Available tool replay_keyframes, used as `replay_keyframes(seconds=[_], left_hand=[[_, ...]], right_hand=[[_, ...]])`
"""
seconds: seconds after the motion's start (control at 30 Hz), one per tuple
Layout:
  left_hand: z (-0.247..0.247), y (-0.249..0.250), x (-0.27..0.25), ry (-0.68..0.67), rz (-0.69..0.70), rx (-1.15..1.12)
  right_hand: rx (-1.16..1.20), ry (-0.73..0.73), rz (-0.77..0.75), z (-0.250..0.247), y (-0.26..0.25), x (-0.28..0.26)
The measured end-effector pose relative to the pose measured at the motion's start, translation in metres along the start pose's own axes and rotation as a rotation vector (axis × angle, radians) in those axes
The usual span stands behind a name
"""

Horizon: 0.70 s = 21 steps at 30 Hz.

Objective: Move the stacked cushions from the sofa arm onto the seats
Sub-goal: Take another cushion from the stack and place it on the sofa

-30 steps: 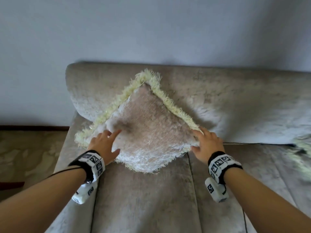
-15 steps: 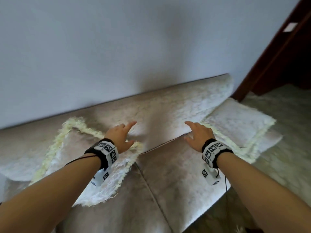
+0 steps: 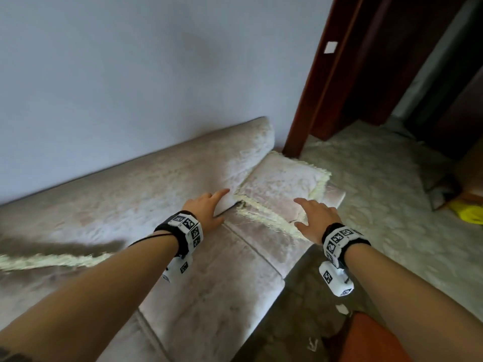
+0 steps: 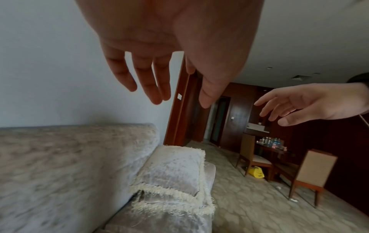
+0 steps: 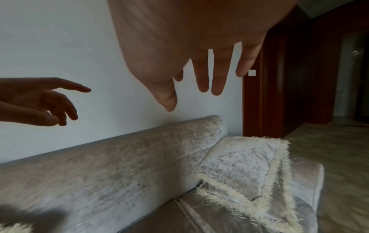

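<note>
Pale plush cushions with cream fringe lie stacked (image 3: pixel 283 184) (image 4: pixel 175 171) (image 5: pixel 239 164) on the sofa arm (image 3: pixel 332 198) at the far right end of the beige sofa. A second cushion's fringe (image 4: pixel 171 206) shows under the top one. My left hand (image 3: pixel 206 206) (image 4: pixel 165 75) hovers open in front of the backrest, left of the stack. My right hand (image 3: pixel 312 215) (image 5: pixel 201 75) hovers open above the stack's near edge; neither wrist view shows it touching. Another fringed cushion (image 3: pixel 49 259) lies blurred on the left seat.
The sofa backrest (image 3: pixel 130 189) runs along a plain wall. A dark wooden door frame (image 3: pixel 321 74) stands just behind the arm. Patterned carpet (image 3: pixel 392 205) lies to the right, with wooden chairs (image 4: pixel 311 173), a table and a yellow object (image 3: pixel 467 214). Something orange (image 3: pixel 371 340) sits by my right forearm.
Both hands let go of the cushion on the left seat and swung right along the sofa. They now hover by the stack on the arm, and the view turned right with them.
</note>
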<state>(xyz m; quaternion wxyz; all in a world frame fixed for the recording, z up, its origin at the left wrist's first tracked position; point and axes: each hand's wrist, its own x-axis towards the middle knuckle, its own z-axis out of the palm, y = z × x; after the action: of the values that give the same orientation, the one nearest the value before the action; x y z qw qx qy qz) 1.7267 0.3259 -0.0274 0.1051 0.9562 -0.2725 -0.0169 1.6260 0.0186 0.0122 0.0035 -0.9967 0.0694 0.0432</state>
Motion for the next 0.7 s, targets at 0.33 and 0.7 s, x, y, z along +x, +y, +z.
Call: replay_keyframes(seconds=[0.33, 0.7], left_hand=[[0.047, 0.084, 0.155, -0.062, 0.034, 0.002], [0.098, 0.129, 0.371, -0.165, 0.084, -0.045]], right_hand=[[0.044, 0.024, 0.115, 0.013, 0.151, 0.079], [0.099, -0.035, 0.178, 0.024, 0.267, 0.228]])
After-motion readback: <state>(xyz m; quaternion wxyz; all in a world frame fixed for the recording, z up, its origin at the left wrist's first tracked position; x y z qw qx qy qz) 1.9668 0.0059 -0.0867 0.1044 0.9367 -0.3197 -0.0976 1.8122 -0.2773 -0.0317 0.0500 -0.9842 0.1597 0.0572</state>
